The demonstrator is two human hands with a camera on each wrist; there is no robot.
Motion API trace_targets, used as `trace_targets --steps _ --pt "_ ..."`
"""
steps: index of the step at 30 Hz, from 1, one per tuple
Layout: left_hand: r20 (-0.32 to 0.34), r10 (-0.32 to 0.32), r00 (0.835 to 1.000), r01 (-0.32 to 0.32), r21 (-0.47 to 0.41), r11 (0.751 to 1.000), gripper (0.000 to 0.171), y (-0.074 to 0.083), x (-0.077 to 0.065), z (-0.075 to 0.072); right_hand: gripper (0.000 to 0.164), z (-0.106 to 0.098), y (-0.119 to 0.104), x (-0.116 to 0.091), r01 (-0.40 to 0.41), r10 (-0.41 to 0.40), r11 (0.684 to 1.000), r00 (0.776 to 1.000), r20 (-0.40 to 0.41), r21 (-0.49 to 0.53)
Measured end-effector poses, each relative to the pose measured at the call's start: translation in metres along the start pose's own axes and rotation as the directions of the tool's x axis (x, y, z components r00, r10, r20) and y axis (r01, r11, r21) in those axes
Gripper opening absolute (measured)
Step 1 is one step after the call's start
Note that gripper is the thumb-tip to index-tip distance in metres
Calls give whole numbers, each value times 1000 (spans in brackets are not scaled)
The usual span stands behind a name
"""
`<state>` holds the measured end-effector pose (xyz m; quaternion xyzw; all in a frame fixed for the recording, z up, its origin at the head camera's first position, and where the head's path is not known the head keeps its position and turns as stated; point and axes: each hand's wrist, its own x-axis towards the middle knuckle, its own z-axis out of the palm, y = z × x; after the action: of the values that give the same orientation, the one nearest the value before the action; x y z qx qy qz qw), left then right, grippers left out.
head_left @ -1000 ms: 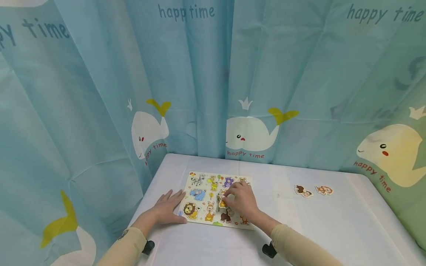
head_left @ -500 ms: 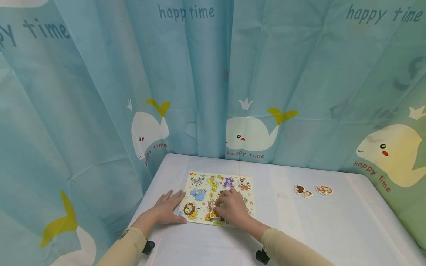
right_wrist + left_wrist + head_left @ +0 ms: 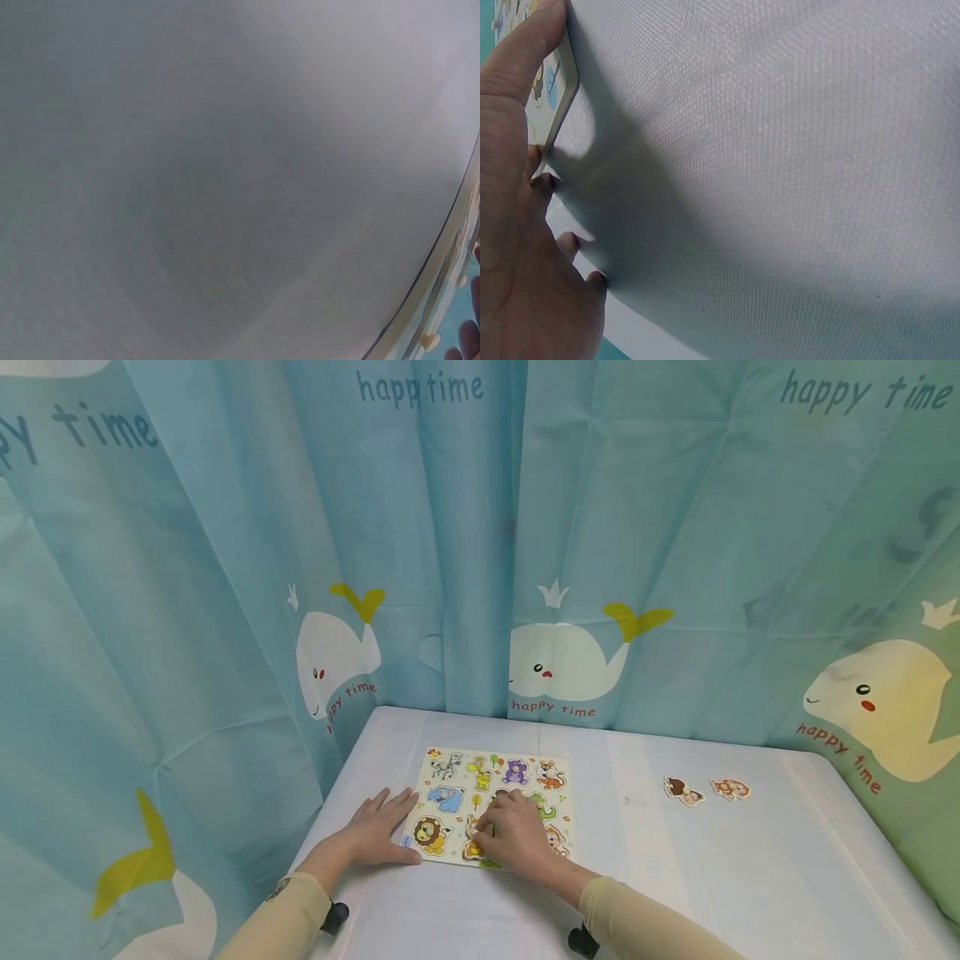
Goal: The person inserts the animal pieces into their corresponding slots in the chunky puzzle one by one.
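Observation:
A wooden animal puzzle board lies on the white table. My left hand rests flat at its left edge, fingers spread and thumb on the near left corner. The left wrist view shows that thumb on the board's corner. My right hand pinches a kangaroo puzzle piece over the kangaroo picture in the near row. The hand covers part of this piece and of the board's lower middle. Only a few fingertips of the right hand show in the right wrist view, beside the board's edge.
Two loose pieces lie right of the board: a dark brown animal and a monkey. The lion, elephant and zebra are on the board's left side. A blue whale-print curtain hangs behind the table.
My right hand has moved left and toward me with the kangaroo piece, from mid-board to the kangaroo picture. The tiger and crocodile have come into view. My left hand has stayed still.

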<state>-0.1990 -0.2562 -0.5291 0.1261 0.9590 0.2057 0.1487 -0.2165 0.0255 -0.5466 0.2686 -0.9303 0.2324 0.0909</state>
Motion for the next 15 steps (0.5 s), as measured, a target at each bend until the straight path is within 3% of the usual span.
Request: trace_targets --steps 6,15 --pt "-19 40 999 -40 -13 999 109 -3 0 2 10 4 1 0 31 -31 999 999 -26 6" --pt "-16 18 1000 -18 -5 1000 107 -2 1 2 10 7 1 -1 31 -31 999 999 -25 14"
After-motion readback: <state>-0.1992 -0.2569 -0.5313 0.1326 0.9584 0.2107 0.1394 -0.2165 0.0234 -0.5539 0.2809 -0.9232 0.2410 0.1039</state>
